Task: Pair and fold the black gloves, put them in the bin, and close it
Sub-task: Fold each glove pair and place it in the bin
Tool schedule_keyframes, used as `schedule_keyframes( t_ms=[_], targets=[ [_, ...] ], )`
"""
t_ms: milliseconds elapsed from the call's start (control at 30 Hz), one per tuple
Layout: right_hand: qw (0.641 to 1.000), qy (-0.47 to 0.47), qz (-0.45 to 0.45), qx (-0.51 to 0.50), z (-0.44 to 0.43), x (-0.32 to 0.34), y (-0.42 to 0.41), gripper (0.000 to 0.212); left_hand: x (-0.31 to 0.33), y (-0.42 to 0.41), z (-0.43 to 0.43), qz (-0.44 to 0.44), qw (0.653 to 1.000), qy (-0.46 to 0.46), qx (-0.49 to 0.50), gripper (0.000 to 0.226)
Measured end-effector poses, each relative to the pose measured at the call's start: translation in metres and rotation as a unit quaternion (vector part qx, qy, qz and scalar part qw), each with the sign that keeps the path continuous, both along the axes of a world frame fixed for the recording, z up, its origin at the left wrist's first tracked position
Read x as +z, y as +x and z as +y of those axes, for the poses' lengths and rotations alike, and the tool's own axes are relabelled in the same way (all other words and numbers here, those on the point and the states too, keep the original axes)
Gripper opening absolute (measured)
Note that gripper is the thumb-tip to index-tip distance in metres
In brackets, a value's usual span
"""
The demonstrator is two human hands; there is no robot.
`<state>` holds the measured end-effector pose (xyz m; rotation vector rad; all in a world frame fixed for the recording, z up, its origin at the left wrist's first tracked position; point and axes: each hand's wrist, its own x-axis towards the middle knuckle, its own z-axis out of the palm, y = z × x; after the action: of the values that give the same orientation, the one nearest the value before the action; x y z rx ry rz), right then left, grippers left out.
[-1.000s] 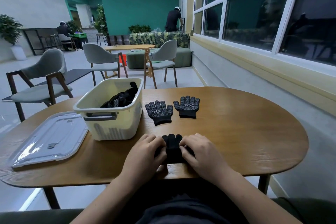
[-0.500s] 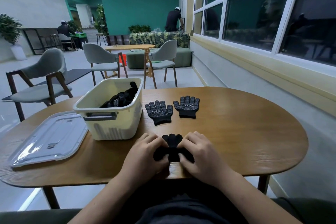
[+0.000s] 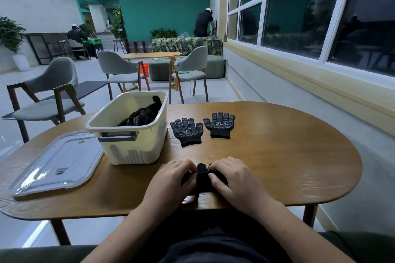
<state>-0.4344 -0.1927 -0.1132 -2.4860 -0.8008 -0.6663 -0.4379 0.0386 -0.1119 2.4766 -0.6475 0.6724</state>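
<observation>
Since half a second ago the black fingertips that fanned out between the two hands have drawn into one narrow dark hump, and both hands have closed in a little tighter around it. The glove bundle lies at the lower centre of the frame, on the near edge of the wooden table. The left hand grips its left side with curled fingers, and the right hand pinches its right side, fingertips tucked against the fabric; most of the bundle is hidden under them. Above the hands, near the middle of the frame, two more black gloves lie flat, dotted side up and fingers pointing away: the left loose glove just beside the bin, the right loose glove close to it but apart. The cream bin stands open at centre left, with a grey handle on its near wall and a heap of binned gloves inside, one fingertip showing above the far rim. Its clear lid lies flat on the table at the lower left of the frame, touching or almost touching the bin's left wall. Grey chairs and another table fill the upper left.
</observation>
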Motion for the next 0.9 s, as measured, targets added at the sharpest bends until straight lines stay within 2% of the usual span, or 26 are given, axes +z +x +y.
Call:
schedule_keyframes(
  t_ms=[267, 333, 467, 567, 767, 900],
  targets=[
    [0.999, 0.043, -0.018, -0.011, 0.0, 0.0, 0.007, 0.016, -0.001, 0.011, 0.002, -0.032, 0.999, -0.003, 0.016, 0.011],
    [0.999, 0.04, -0.035, -0.005, 0.0, 0.0, 0.01, 0.011, 0.001, 0.013, 0.0, -0.043, 0.999, 0.009, 0.011, 0.004],
    [0.997, 0.018, -0.068, -0.009, 0.005, 0.004, 0.016, 0.004, 0.005, 0.02, -0.006, -0.07, 0.997, 0.032, 0.018, 0.012],
    [0.997, -0.003, -0.075, -0.018, 0.008, 0.007, 0.022, 0.002, 0.004, 0.024, -0.004, -0.078, 0.995, 0.045, 0.031, 0.003],
    [0.996, -0.014, -0.078, -0.032, 0.013, 0.01, 0.029, 0.005, -0.001, 0.018, 0.008, -0.053, 0.996, 0.074, 0.0, 0.024],
    [0.998, 0.013, -0.066, -0.019, 0.014, 0.007, 0.028, 0.008, -0.003, 0.02, 0.012, -0.04, 0.996, 0.077, 0.007, 0.026]
  ],
)
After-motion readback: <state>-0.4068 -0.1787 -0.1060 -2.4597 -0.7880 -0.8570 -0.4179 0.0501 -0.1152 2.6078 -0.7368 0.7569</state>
